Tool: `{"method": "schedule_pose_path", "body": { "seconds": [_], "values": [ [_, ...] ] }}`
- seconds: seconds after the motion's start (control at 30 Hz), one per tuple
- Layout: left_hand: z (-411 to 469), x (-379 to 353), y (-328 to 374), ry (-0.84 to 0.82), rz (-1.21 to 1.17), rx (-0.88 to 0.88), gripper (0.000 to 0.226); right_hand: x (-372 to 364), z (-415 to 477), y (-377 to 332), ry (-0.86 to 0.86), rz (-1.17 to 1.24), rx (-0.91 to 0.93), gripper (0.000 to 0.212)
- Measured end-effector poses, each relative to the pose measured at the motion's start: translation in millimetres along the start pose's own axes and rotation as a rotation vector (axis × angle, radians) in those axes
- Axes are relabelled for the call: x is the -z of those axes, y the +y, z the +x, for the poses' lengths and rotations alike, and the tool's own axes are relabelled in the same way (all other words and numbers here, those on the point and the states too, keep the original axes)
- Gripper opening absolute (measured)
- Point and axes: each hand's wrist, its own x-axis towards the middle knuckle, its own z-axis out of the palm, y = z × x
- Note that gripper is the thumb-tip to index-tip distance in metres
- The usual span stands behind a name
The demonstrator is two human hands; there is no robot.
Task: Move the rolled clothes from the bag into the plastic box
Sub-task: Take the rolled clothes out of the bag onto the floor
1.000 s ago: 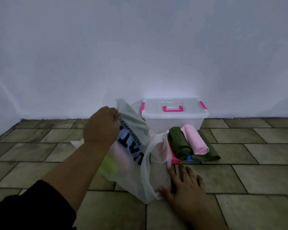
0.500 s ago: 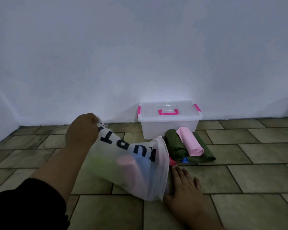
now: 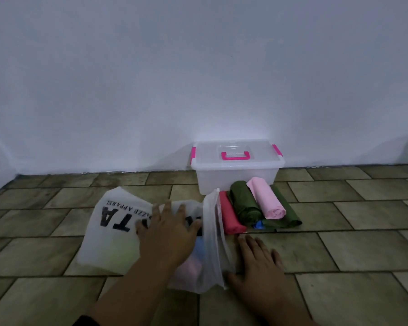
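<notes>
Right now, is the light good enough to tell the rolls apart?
Head view: dim, with glare on the wall above the plastic box; the red roll, green roll and pink roll read clearly; what is inside the bag shows only as hazy tints.

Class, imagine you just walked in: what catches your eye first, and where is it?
A clear plastic box with pink latches and handle stands lidded by the wall. Before it lie red, dark green and pale pink rolled clothes. Nearer, the left hand presses flat on a white plastic bag with black lettering; the right hand rests on the tiled floor beside it.
</notes>
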Motion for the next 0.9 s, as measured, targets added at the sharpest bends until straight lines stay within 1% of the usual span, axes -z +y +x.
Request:
{"method": "schedule_pose_path", "body": {
  "seconds": [0.03, 0.1, 0.27, 0.33, 0.37, 0.43, 0.47, 0.5, 0.57, 0.6, 0.63, 0.67, 0.73, 0.8, 0.9],
  "values": [
    [-2, -5, -5, -0.026, 0.001, 0.021, 0.072, -1, 0, 0, 0.014, 0.005, 0.003, 0.095],
    [-3, -10, -10, -0.024, -0.035, 0.027, 0.070, -2, 0, 1, 0.041, 0.016, 0.007, 0.094],
    [2, -12, -3, -0.012, -0.233, -0.042, 0.068, -3, 0, 4, 0.075, 0.055, 0.018, 0.091],
    [2, -9, 1, -0.039, -0.294, -0.036, 0.074, 0, -1, 4, 0.068, 0.068, 0.029, 0.090],
    [1, -7, 3, -0.037, -0.289, -0.023, 0.080, 2, -2, 4, 0.063, 0.069, 0.033, 0.090],
    [-2, -2, 14, 0.057, -0.223, -0.043, 0.088, 4, -3, 3, 0.052, 0.071, 0.039, 0.090],
    [-5, -1, 23, 0.129, -0.208, -0.109, 0.087, 5, -3, 3, 0.051, 0.074, 0.041, 0.090],
    [-9, 1, 35, 0.173, -0.210, -0.211, 0.083, 5, -3, 2, 0.054, 0.079, 0.044, 0.089],
    [-16, -2, 56, 0.158, -0.155, -0.414, 0.078, 4, -4, 0, 0.065, 0.088, 0.051, 0.083],
    [-18, -6, 62, 0.137, -0.080, -0.460, 0.077, 3, -4, 0, 0.073, 0.099, 0.048, 0.081],
    [-18, -9, 62, 0.118, -0.003, -0.452, 0.075, 3, -5, 1, 0.082, 0.110, 0.040, 0.080],
    [-16, -11, 56, 0.104, 0.054, -0.406, 0.074, 3, -5, 2, 0.083, 0.106, 0.034, 0.080],
    [-12, -15, 34, 0.085, 0.092, -0.288, 0.073, 3, -4, 3, 0.061, 0.086, 0.040, 0.083],
    [-7, -17, 9, 0.040, 0.068, -0.204, 0.073, 3, -3, 4, 0.058, 0.092, 0.042, 0.083],
    [-5, -21, -17, -0.062, -0.072, -0.150, 0.073, 5, -1, 3, 0.067, 0.099, 0.038, 0.079]
  ]
}}
